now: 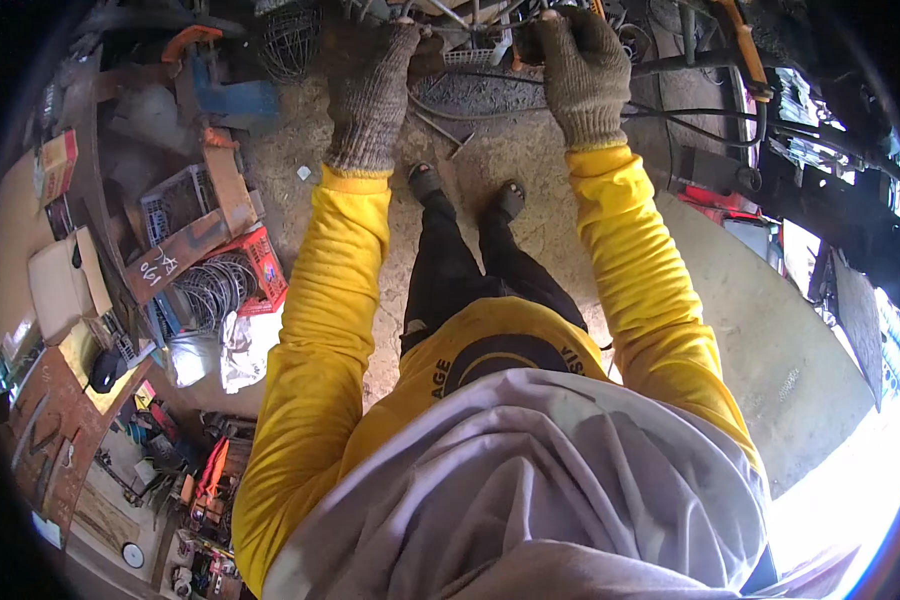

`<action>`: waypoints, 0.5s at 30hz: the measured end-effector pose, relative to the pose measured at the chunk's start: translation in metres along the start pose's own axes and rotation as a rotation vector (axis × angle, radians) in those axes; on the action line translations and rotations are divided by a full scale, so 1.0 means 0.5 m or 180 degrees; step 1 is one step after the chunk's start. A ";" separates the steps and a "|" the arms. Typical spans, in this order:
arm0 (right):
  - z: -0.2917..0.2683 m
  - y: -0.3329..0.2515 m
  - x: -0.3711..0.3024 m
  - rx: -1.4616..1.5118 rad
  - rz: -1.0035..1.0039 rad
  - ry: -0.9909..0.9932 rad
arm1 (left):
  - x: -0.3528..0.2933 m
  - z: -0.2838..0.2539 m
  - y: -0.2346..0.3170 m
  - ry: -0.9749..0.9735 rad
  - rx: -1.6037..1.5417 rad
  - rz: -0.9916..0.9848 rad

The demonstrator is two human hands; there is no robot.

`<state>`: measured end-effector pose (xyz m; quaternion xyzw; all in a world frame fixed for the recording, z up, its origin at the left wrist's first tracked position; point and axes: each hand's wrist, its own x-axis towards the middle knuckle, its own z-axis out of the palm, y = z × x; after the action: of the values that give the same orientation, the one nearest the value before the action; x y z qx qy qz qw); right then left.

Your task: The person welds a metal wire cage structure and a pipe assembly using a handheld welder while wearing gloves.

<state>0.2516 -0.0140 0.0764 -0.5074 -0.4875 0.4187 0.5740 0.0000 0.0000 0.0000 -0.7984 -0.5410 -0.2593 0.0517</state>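
Both my hands wear knitted grey-brown work gloves and reach to the top edge of the head view. My left hand [370,90] is closed, its thumb side turned toward the middle. Level with it and a forearm's width to the right, my right hand [588,85] is closed too. Thin metal rods [448,14] pass between the two hands, but the top edge cuts off the fingers' work. What each hand grips I cannot make out. A white plastic basket [470,56] lies just beyond, between the gloves.
Dark cables [690,112] loop across the floor on the right. An orange-handled tool [745,45] stands at the upper right. At left are a blue metal piece [232,98], a red crate [260,262] by coiled wire [215,290], and a cluttered wooden bench [60,420]. A large pale sheet [770,330] lies right.
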 end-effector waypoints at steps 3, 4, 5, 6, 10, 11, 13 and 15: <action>0.003 -0.014 0.003 0.0183 0.0030 -0.0057 | 0.008 -0.022 0.017 -0.0025 -0.0124 -0.0013; 0.008 -0.015 0.004 0.0310 0.0130 -0.0041 | 0.006 -0.020 0.018 0.0122 -0.0129 0.0029; 0.011 -0.012 0.000 0.0435 0.0230 -0.0024 | 0.005 -0.020 0.018 0.0269 -0.0135 0.0071; 0.008 -0.010 0.004 0.0572 0.0256 -0.0126 | 0.003 -0.019 0.017 0.0217 -0.0020 0.0031; -0.007 -0.001 0.005 0.0696 0.0492 0.0016 | 0.041 -0.061 0.074 -0.0101 -0.2270 -0.1808; -0.016 0.019 0.008 0.0858 0.0453 0.0077 | 0.054 -0.078 0.098 -0.0211 -0.3491 -0.2689; -0.020 0.020 0.008 0.1469 0.0528 -0.0052 | 0.052 -0.056 0.092 0.0508 -0.3374 -0.2274; -0.033 0.009 0.002 0.2345 0.0743 -0.0361 | 0.052 -0.049 0.100 0.0786 -0.3680 -0.2401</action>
<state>0.2682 -0.0152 0.0720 -0.2954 -0.2745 0.6556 0.6384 0.0432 -0.0076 0.0434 -0.4204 -0.5466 -0.5945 -0.4136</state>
